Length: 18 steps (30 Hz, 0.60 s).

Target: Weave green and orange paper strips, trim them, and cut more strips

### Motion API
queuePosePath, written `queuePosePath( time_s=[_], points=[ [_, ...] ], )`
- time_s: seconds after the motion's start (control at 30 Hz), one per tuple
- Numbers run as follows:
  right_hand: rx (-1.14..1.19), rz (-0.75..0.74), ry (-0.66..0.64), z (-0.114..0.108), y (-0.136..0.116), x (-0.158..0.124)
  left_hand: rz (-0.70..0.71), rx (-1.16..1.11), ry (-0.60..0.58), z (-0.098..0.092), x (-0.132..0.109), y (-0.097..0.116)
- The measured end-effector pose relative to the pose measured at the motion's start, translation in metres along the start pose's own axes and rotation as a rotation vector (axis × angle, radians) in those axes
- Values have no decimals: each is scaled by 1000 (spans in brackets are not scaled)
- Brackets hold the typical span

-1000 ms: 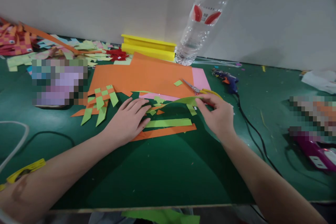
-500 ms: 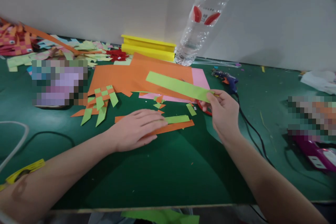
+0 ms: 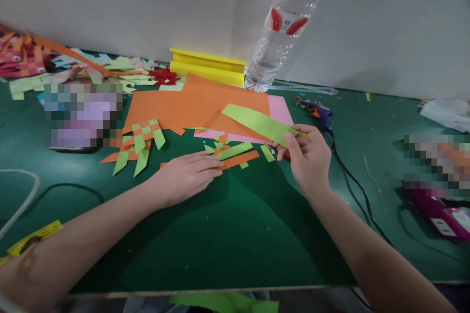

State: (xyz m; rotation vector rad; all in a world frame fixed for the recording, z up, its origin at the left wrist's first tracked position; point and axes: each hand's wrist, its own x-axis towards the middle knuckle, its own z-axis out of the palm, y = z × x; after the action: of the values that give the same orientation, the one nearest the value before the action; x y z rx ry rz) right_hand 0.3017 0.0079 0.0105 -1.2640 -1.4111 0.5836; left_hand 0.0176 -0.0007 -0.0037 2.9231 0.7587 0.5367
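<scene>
A wide light green paper strip is pinched at its right end by my right hand, above the table. Red scissor handles show partly beneath that hand. My left hand lies palm down with its fingers stretched out, its fingertips on an orange strip and a narrow green strip. Small green and orange scraps lie just beyond. Left of them rests a woven green and orange paper fish. Behind the hands are large orange sheets over a pink sheet.
A clear bottle and folded yellow paper stand along the wall. A glue gun with its cord lies at right, a magenta power strip beyond. A blurred phone-like object and paper scraps are at left.
My left hand has pushed the orange and narrow green strips away from me and slightly left. The held green strip has shifted right and now bends, as my right hand moved slightly left.
</scene>
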Motion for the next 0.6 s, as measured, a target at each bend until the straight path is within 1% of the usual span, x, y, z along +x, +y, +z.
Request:
queuePosePath(
  time_s=[0.1,0.23,0.3,0.37,0.5,0.57,0.6],
  points=[
    [-123,-107,-34,0,3,-5,2,13,21,1,-1,-3],
    [-309,-290,-90,-1,6,-11,4,29,45,2,-5,-10],
    [-373,-378,-98,0,3,-13,-11,51,62,1,-7,-14],
    [-439,-442,-78,1,-2,-16,-30,74,87,0,-7,-15],
    [-560,-539,-13,9,-16,-24,-27,89,156,-4,-2,-8],
    [-526,-638,-64,14,-21,-28,7,44,159,-5,1,0],
    [-479,-710,-136,17,-24,-29,22,11,161,-6,3,4]
  ],
)
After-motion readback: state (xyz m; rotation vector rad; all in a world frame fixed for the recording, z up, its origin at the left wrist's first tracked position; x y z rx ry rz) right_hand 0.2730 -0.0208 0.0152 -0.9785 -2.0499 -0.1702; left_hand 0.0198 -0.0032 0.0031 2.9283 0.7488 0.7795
